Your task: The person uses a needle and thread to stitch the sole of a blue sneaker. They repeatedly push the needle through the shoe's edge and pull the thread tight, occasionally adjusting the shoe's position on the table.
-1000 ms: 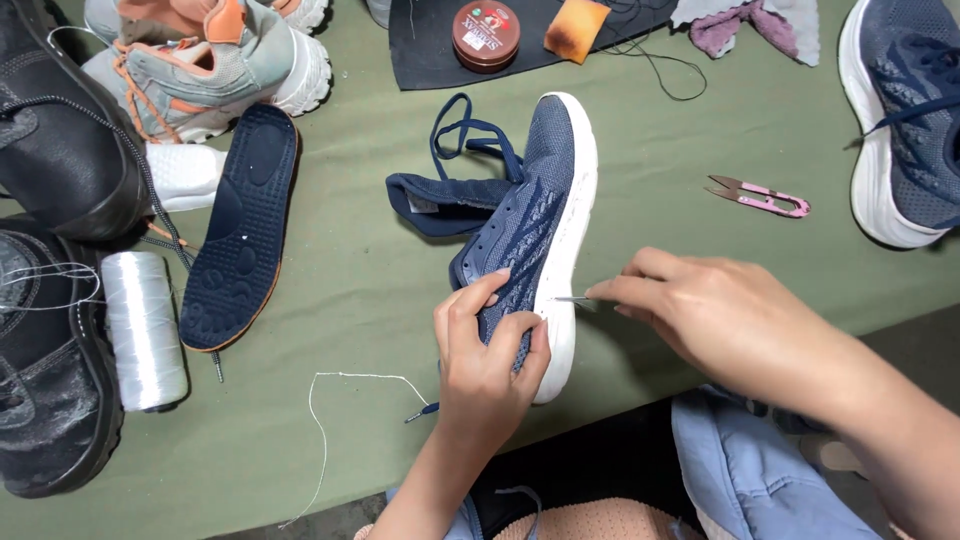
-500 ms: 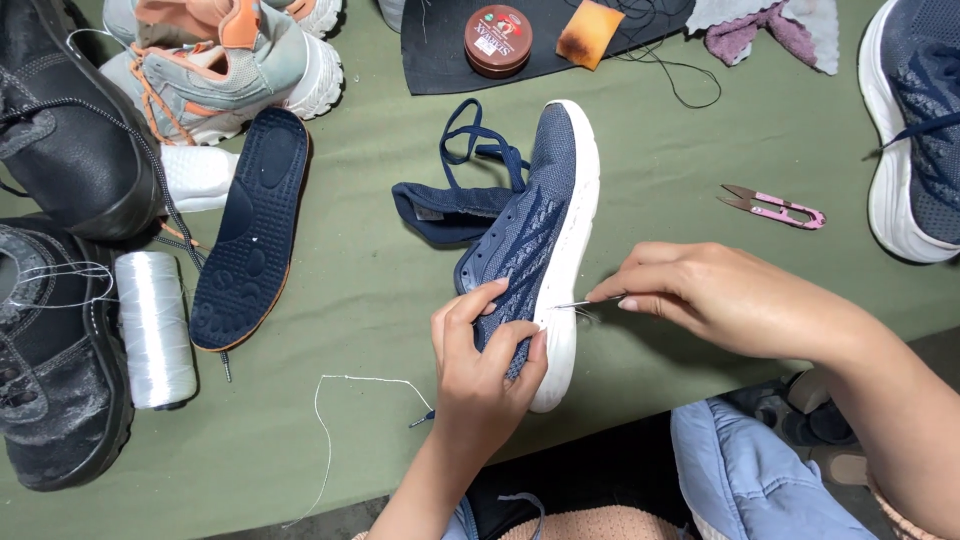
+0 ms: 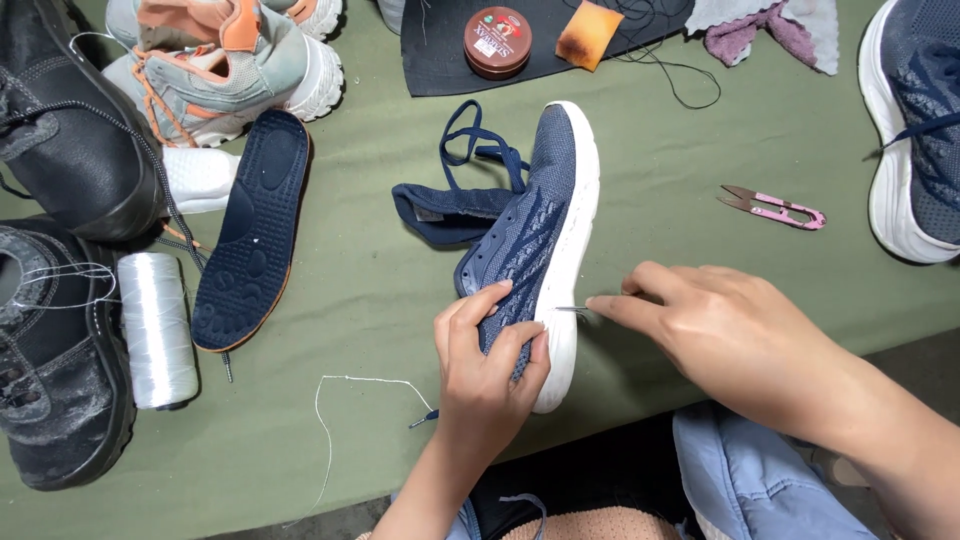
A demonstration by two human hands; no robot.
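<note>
A navy knit sneaker [image 3: 540, 215] with a white sole lies on its side on the green table [image 3: 380, 300], toe pointing away from me. My left hand [image 3: 487, 375] grips its heel end, thumb on the sole and fingers on the upper. My right hand [image 3: 720, 325] pinches a thin metal needle [image 3: 572, 310] whose tip is at the white sole's edge. A white thread [image 3: 335, 420] trails on the table near my left wrist.
A loose navy insole [image 3: 250, 230] and a spool of white thread [image 3: 157, 328] lie to the left, beside black boots [image 3: 60, 130] and a grey-orange sneaker [image 3: 225, 60]. Pink thread snips [image 3: 772, 208], another navy sneaker [image 3: 920, 120], a round tin [image 3: 497, 42] and cloths sit at the back and right.
My right hand has shifted slightly to the right, drawing the needle away from the sole edge. My left hand keeps its hold on the sneaker's heel.
</note>
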